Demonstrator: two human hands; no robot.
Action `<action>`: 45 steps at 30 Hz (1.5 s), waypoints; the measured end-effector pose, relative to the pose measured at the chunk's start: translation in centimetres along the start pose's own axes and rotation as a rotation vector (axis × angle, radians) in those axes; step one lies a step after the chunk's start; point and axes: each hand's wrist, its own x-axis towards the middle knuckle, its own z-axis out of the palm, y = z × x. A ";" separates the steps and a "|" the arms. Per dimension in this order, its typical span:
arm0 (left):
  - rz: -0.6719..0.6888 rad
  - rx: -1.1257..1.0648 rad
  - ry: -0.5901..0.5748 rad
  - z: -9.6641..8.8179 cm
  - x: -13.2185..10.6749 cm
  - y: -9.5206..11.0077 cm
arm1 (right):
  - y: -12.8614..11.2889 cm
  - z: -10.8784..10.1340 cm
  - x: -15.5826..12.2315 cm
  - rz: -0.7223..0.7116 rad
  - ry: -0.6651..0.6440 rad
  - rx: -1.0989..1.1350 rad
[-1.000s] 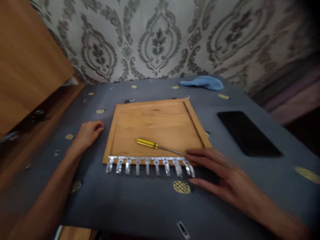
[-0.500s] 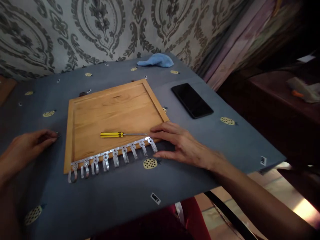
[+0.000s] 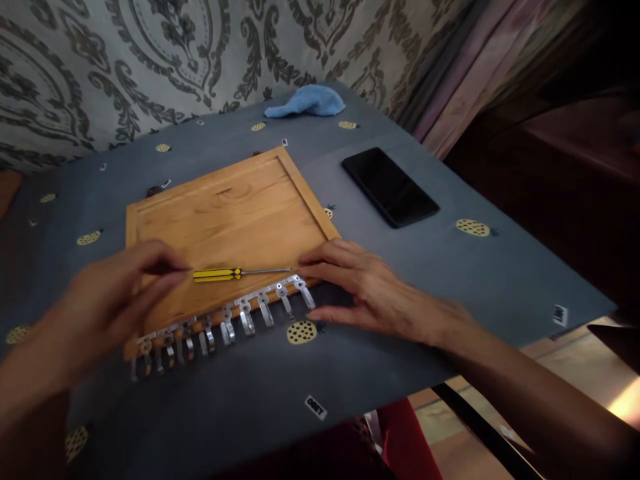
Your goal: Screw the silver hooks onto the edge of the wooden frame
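Observation:
A wooden board (image 3: 230, 213) with a raised rim lies on the table. Along its near edge runs a metal rail of several hooks (image 3: 225, 323). A yellow-handled screwdriver (image 3: 235, 273) lies on the board, its tip pointing right. My left hand (image 3: 105, 300) hovers over the board's near left part, fingers loosely curled, fingertips just short of the screwdriver's handle; it is blurred by motion. My right hand (image 3: 370, 287) rests flat on the table at the board's near right corner, fingers stretched out and touching the rail's right end.
The table wears a grey-blue cloth (image 3: 450, 280) with yellow dots. A black phone (image 3: 390, 187) lies right of the board and a blue rag (image 3: 305, 101) at the far edge. The table's right and near edges drop to the floor. Patterned wallpaper stands behind.
My left hand has moved from the table left of the board to over the board, close to the screwdriver's handle. My right hand stays at the rail's right end. The view swung right.

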 end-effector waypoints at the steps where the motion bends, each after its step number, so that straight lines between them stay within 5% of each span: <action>1: 0.083 0.006 -0.079 0.5 1.1 2.1 | 0.0 0.0 0.0 -0.004 0.005 -0.001; 3: 0.171 0.030 -0.198 1.6 3.1 5.0 | 0.0 0.1 0.0 -0.015 0.019 0.002; 6: 0.250 0.033 -0.361 3.0 5.2 6.8 | -0.1 0.1 0.0 -0.020 0.024 0.028; 14: 0.452 0.049 -0.466 4.2 7.7 8.0 | -0.5 -0.2 0.0 0.022 0.007 0.071; 24: 0.538 0.102 -0.483 4.8 8.4 7.6 | -0.3 0.1 0.0 0.007 0.029 0.039; 45: 0.317 0.064 -0.516 4.4 8.6 9.5 | -0.4 0.0 0.1 0.017 0.015 0.040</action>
